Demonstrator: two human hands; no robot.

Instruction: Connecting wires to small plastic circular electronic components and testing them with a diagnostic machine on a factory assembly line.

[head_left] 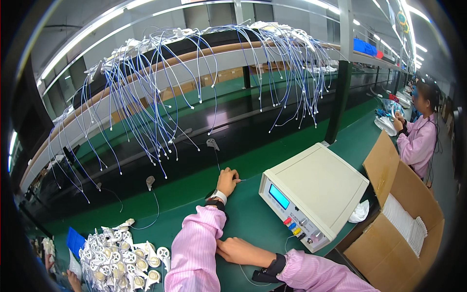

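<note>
My left hand (227,182) is over the green bench near its far edge, fingers closed on a thin cable (217,158). This cable runs from a small pale plastic part (212,143) lying on the dark belt; a short bluish end shows beyond my fingers. Beside my left forearm, my right hand (242,251) is low over the bench with its fingers bent together. My left sleeve covers its fingertips, so what they hold is hidden. Right of both hands stands a beige tester box (316,182) with a lit screen and coloured sockets, a wire plugged in at its front.
White plastic parts with round discs (119,260) are heaped at lower left. Blue and white cables (155,97) hang from the shelf above. An open cardboard box (384,243) holds white pieces at right. A co-worker (418,134) sits farther along; another person's hand (74,281) shows at lower left.
</note>
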